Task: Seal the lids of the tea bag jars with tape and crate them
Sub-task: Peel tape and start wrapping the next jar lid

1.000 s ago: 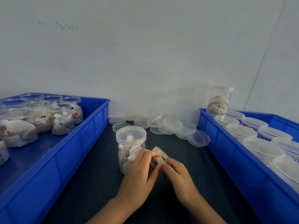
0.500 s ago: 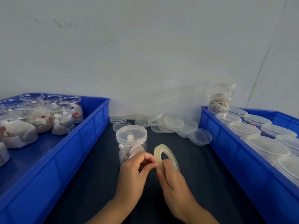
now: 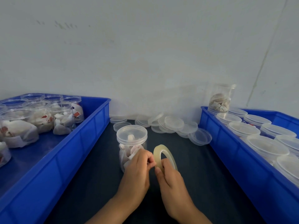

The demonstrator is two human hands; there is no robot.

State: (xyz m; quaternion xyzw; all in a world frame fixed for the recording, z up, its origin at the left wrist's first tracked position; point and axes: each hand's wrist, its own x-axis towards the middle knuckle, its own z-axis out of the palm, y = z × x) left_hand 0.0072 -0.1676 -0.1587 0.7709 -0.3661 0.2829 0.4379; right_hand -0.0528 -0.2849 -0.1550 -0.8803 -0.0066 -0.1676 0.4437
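Observation:
A clear lidded jar of tea bags (image 3: 131,139) stands on the dark table between two blue crates. Just in front of it and to its right, my right hand (image 3: 169,178) grips a roll of clear tape (image 3: 159,155) held upright on edge. My left hand (image 3: 137,172) has its fingertips pinched together at the roll's left edge, partly covering the jar's lower right side. Whether a tape end is between those fingers is too small to tell.
The left blue crate (image 3: 90,136) holds several open jars of tea bags. The right blue crate (image 3: 226,152) holds several lidded jars, with one jar (image 3: 220,99) stacked at its back corner. Loose clear lids (image 3: 171,125) lie piled against the wall behind the jar.
The tape roll has been raised and turned upright on edge, so its full ring shows. Both hands stayed close together in front of the jar.

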